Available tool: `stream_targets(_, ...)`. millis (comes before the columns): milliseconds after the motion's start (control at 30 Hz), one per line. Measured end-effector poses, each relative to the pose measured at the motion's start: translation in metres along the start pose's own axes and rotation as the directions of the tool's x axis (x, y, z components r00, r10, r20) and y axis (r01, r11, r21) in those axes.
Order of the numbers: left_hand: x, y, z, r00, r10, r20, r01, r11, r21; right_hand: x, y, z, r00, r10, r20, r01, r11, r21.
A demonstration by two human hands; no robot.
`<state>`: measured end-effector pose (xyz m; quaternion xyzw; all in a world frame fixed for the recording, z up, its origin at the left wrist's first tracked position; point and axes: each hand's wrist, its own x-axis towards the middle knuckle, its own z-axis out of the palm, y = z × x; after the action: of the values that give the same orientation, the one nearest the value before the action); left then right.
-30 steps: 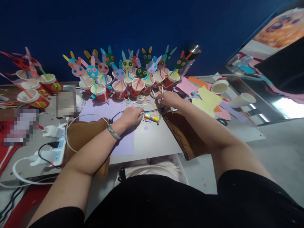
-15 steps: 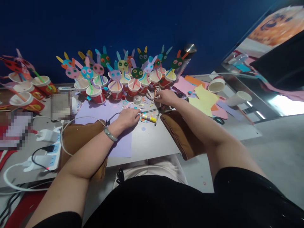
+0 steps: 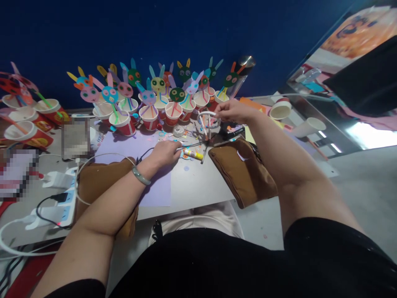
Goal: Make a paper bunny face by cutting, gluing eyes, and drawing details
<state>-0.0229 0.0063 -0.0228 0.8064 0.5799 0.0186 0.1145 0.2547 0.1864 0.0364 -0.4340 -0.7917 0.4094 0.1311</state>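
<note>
My right hand is closed, its fingertips at the rim of a white ring-shaped frame raised over the table. Thin struts run down from the ring to a dark base amid the clutter. My left hand rests on the table with curled fingers around a thin black cord, which stretches right toward the ring's base. Close to its fingertips lies a yellow glue stick, among small paper scraps. A tape roll sits just beyond. What the left palm covers is hidden.
Several red paper cups with paper rabbits line the blue wall. Brown pouches lie on either side. Purple paper is under my left arm. A power strip with cables is at left; white cups lie at right.
My right hand has moved up and to the right, tilting the white ring up from the table. My left hand stays almost in place on the cord.
</note>
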Motion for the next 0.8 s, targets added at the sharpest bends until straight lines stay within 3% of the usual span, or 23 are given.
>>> stream_targets(133, -0.001, -0.001, 0.001, 1.0, 0.009, 0.016, -0.009, 1.0, -0.015, -0.026, 0.015, -0.021, 0.998, 0.036, -0.044, -0.022, 0.956, 0.291)
stream_targets(267, 0.0, 0.001, 0.001, 1.0, 0.01, 0.027, -0.01, 1.0, -0.006, -0.051, 0.031, -0.042, 0.97, 0.125, -0.207, -0.058, 0.952, 0.3)
stream_targets(333, 0.0, 0.002, 0.002, 1.0, 0.006, 0.028, -0.006, 1.0, 0.0, -0.06, 0.035, -0.047, 0.938, 0.146, -0.313, -0.091, 0.979, 0.184)
stream_targets(400, 0.001, 0.002, 0.002, 1.0, 0.01, 0.025, -0.01, 1.0, 0.008, -0.065, 0.038, -0.049, 0.918, 0.167, -0.36, -0.205, 0.976, -0.069)
stream_targets(433, 0.001, 0.002, 0.003, 1.0, 0.013, 0.021, -0.013, 1.0, 0.011, -0.066, 0.04, -0.049, 0.912, 0.184, -0.367, -0.283, 0.929, -0.238)
stream_targets(533, 0.001, 0.001, 0.003, 1.0, 0.012, 0.007, -0.012, 1.0, 0.013, -0.063, 0.048, -0.048, 0.893, 0.238, -0.381, -0.437, 0.657, -0.614)
stream_targets(600, 0.0, 0.001, 0.003, 1.0, 0.018, 0.001, -0.018, 1.0, 0.012, -0.059, 0.056, -0.047, 0.874, 0.244, -0.421, -0.482, 0.555, -0.678)
stream_targets(667, 0.0, 0.001, 0.002, 0.999, 0.032, 0.0, -0.032, 0.999, 0.013, -0.055, 0.061, -0.046, 0.851, 0.242, -0.466, -0.52, 0.51, -0.685)
stream_targets(733, -0.001, 0.001, 0.001, 0.999, 0.038, 0.003, -0.038, 0.999, 0.017, -0.049, 0.063, -0.041, 0.845, 0.224, -0.486, -0.529, 0.488, -0.694)
stream_targets(800, -0.001, 0.002, 0.0, 0.999, 0.033, 0.007, -0.033, 0.999, 0.022, -0.039, 0.06, -0.031, 0.867, 0.187, -0.461, -0.486, 0.517, -0.705)
